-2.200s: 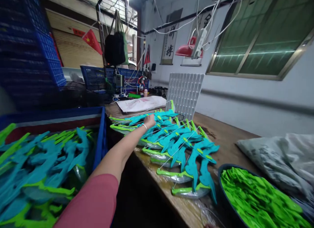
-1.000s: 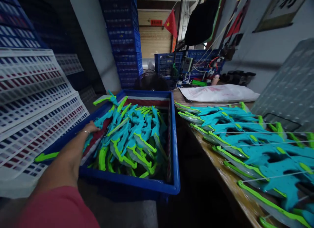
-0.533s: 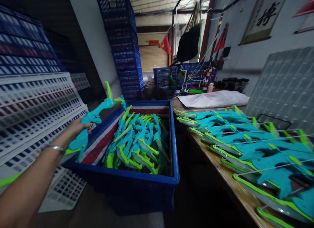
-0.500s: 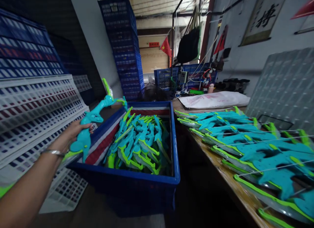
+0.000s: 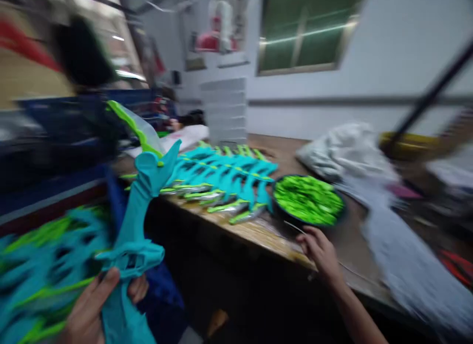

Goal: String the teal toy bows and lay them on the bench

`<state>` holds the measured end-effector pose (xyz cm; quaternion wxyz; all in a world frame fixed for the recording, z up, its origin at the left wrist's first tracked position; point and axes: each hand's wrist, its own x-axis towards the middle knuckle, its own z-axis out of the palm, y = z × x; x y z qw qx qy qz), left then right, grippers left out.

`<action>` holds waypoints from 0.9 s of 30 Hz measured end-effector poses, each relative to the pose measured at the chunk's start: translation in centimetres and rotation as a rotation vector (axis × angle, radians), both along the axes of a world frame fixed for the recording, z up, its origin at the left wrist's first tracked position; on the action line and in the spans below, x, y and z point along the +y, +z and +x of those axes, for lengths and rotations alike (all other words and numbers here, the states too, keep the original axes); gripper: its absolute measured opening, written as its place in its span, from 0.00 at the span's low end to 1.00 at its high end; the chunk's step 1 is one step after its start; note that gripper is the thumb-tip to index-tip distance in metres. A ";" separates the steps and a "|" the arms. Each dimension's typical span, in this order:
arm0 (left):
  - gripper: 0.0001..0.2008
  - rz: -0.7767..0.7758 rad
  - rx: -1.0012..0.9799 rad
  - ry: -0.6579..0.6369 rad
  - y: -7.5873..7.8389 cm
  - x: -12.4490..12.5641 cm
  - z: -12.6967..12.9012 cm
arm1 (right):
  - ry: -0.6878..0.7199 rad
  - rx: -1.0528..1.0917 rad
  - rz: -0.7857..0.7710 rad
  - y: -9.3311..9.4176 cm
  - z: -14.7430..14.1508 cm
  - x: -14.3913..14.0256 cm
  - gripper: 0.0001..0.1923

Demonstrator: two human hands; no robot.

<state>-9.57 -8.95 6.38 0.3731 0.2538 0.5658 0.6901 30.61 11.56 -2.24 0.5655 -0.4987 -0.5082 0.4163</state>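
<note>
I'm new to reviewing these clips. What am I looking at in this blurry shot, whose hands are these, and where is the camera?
The camera sits on a person's head, looking forward and down, so both hands are the wearer's own. The left hand grips a teal toy piece with a green tip. The right hand rests at the edge of a wooden table, beside a dark bowl of green parts. A row of similar teal pieces lies on the table, and a grey sack lies behind the bowl. Motion blurs most details.
</note>
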 end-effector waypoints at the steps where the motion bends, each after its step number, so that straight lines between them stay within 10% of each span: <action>1: 0.17 -0.040 -0.036 -0.062 -0.7 1.9 1.0 | -0.089 -0.022 -0.001 0.2 2.4 -0.4 0.22; 11: 0.16 -0.006 -0.097 -0.390 -1.8 10.8 8.9 | -0.601 -0.558 0.142 4.8 13.2 4.3 0.15; 19: 0.16 0.005 -0.224 -0.510 -5.1 15.6 11.3 | -0.112 -1.238 0.098 3.9 3.4 11.8 0.10; 27: 0.22 0.033 -0.411 -0.478 -5.6 18.0 13.6 | 0.168 -1.433 -0.098 1.9 -4.5 19.7 0.16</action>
